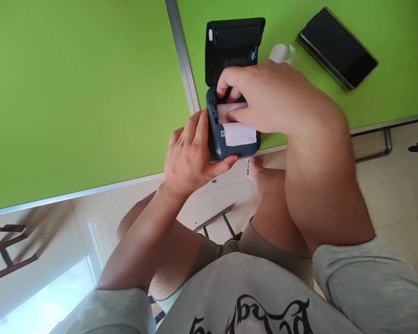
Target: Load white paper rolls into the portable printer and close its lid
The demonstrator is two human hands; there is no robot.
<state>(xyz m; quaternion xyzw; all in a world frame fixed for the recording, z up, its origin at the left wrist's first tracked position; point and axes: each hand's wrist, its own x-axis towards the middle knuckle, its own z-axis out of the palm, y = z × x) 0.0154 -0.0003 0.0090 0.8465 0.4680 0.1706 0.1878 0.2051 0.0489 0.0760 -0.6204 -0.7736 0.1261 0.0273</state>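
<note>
A small dark-blue printer (220,144) stands at the near edge of the green table (76,93), its black lid (234,44) swung open away from me. My left hand (191,155) grips the printer's left side, thumb along its front. My right hand (264,95) reaches over the open compartment, fingers closed on a white paper roll (230,110) sitting in it. A white paper strip (239,134) lies over the printer's front.
A black phone (337,46) lies face up at the table's far right. A second small white roll (281,52) lies behind my right hand. A metal seam (181,51) divides the tabletop. Below the edge are tiled floor, my knees and chair legs (7,250).
</note>
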